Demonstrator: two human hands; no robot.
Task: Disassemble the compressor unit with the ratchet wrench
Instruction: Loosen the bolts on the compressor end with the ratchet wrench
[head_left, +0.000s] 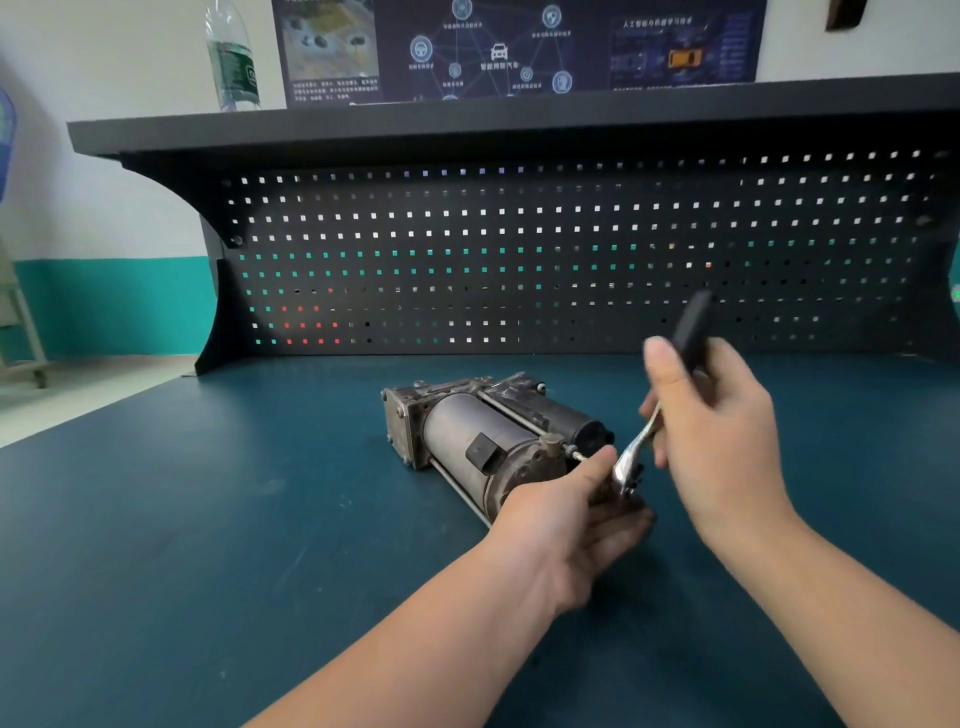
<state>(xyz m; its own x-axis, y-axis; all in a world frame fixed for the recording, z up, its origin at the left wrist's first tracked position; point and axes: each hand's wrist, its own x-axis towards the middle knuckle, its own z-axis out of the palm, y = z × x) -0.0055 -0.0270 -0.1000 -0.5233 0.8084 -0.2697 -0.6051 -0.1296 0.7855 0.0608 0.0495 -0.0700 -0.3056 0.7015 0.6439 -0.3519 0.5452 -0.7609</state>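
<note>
Grey compressor unit (483, 431), teal benchtop (208, 519)

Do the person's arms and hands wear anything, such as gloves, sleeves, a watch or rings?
No. The left hand and right hand are bare, without gloves. Both forearms are uncovered as far as the picture shows; no sleeve, watch, bracelet or ring is visible.

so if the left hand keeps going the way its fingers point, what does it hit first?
Most likely the ratchet wrench head: the left hand, at the near end of the compressor unit, points right toward it and the right hand behind. Depth unclear; they may already touch.
</note>
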